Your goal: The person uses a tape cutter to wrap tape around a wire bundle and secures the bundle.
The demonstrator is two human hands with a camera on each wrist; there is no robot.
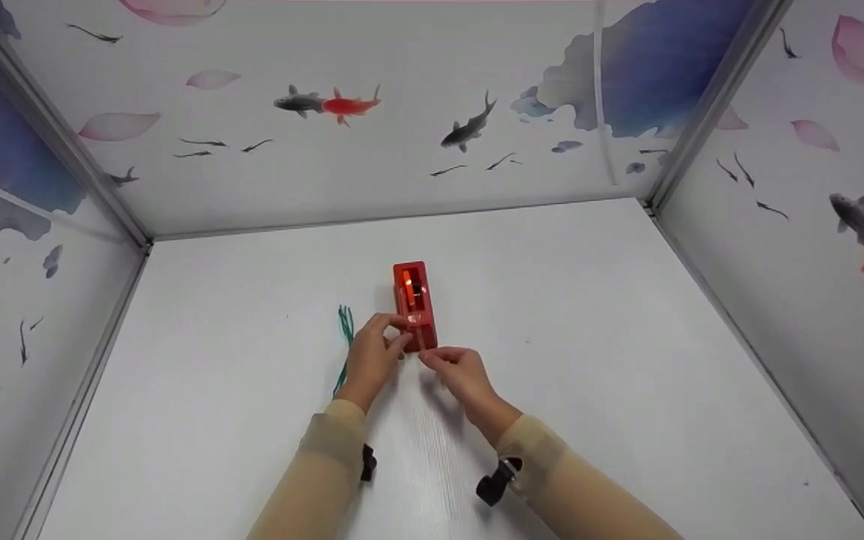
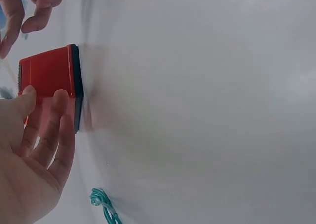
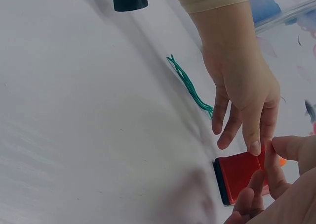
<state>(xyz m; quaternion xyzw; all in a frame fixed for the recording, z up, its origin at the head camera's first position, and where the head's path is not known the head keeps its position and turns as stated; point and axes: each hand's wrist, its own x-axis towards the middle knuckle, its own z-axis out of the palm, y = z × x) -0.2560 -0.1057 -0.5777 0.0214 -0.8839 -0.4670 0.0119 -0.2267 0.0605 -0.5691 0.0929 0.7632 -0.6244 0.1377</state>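
Note:
A red tape dispenser [image 1: 432, 330] with a dark base stands on the white table, an orange roll [image 1: 410, 289] inside it. My left hand [image 1: 373, 356] holds its near end from the left; in the left wrist view the thumb lies by the cutting edge and the fingers [image 2: 60, 103] lie along the side. At the near end, my right hand [image 1: 466, 375] pinches the end of a narrow tape strip [image 1: 422, 339] between thumb and forefinger. The right wrist view has both hands close together over the dispenser [image 3: 239, 174], partly covering it.
Left of the dispenser lies a bundle of green cord [image 1: 345, 322], partly behind my left hand and wrist. White panels printed with fish and petals [image 1: 402, 165] enclose the table [image 1: 627, 337] at the back and both sides. A black device [image 1: 493, 484] is strapped to my right wrist.

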